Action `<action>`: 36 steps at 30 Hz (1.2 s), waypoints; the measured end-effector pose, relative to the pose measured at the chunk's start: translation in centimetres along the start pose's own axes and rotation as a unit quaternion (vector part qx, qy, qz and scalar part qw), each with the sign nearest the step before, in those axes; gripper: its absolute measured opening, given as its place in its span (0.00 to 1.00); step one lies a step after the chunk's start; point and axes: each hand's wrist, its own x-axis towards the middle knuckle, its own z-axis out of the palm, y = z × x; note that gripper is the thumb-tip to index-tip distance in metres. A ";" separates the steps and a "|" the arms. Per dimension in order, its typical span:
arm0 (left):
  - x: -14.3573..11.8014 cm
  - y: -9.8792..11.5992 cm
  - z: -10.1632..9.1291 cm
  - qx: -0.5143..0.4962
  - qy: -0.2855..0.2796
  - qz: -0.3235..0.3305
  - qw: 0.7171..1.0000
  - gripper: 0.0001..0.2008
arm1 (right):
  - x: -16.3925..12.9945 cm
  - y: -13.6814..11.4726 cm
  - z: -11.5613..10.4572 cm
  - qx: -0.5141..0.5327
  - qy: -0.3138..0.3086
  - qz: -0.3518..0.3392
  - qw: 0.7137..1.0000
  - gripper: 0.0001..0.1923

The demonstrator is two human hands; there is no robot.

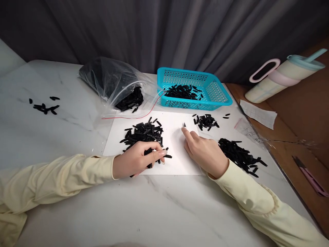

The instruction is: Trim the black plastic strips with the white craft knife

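Observation:
My left hand is closed around several slim black plastic pieces, one of which sticks out past the thumb. Beneath and behind it lies a heap of similar black pieces on a white sheet. My right hand is closed, its index finger stretched along a small pointed blade; the handle, if any, is hidden in the palm. Near that wrist lies another black heap, and a smaller pile sits beyond the knuckles.
At the back stands a blue perforated basket with black pieces inside. Left of it lies an open clear zip bag of them. A few pieces lie far left. On the right are a tumbler, a paper slip and a pink cutter.

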 end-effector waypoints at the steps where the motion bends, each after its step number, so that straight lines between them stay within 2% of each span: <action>1: 0.0 0.0 0.0 -0.005 0.000 0.000 1.000 0.15 | -0.1 0.3 -0.1 0.015 -0.012 -0.011 1.000 0.20; 4: 0.0 0.1 0.0 -0.022 0.001 -0.002 1.000 0.16 | -0.6 1.7 -0.5 0.147 0.013 -0.044 0.988 0.18; 7: -0.1 0.1 0.1 -0.028 0.004 -0.005 1.000 0.15 | -1.5 3.2 -1.2 0.333 0.096 -0.044 0.937 0.15; 10: -0.1 0.1 0.2 -0.032 0.018 -0.004 0.999 0.15 | -2.4 4.1 -1.9 0.437 0.134 -0.027 0.889 0.15; 12: 0.0 0.1 0.2 -0.034 0.021 -0.001 0.999 0.15 | -2.7 4.5 -2.2 0.431 0.179 -0.027 0.884 0.13; 16: 0.0 0.1 0.1 -0.049 0.019 -0.006 0.999 0.16 | -2.6 4.4 -1.9 0.234 0.330 0.007 0.914 0.03; 17: 0.0 0.1 0.1 -0.054 0.018 -0.008 0.998 0.16 | -2.5 4.3 -1.8 0.209 0.351 0.020 0.913 0.01; 18: 0.0 0.1 0.1 -0.057 0.018 -0.009 0.998 0.16 | -2.4 4.1 -1.7 0.216 0.353 0.032 0.910 0.04; 20: 0.0 0.0 0.0 -0.060 0.015 -0.008 0.998 0.16 | -2.2 3.6 -1.8 0.307 0.304 0.041 0.901 0.11; 23: 0.1 -0.1 -0.1 -0.057 0.003 -0.010 0.998 0.16 | -2.1 2.8 -2.1 0.481 0.160 0.038 0.861 0.20; 26: 0.0 0.0 -0.1 -0.055 0.000 -0.016 0.998 0.15 | -2.0 2.2 -2.2 0.562 0.062 0.008 0.825 0.20; 28: -0.1 0.0 -0.1 -0.054 0.007 -0.017 0.998 0.15 | -1.9 2.1 -2.0 0.569 0.037 -0.021 0.821 0.19; 32: -0.2 0.2 0.1 -0.043 0.024 -0.011 0.999 0.15 | -1.8 2.4 -1.4 0.546 0.039 -0.075 0.833 0.12; 36: -0.2 0.2 0.1 -0.034 0.017 -0.011 0.999 0.15 | -2.0 3.0 -1.5 0.518 0.017 -0.074 0.852 0.09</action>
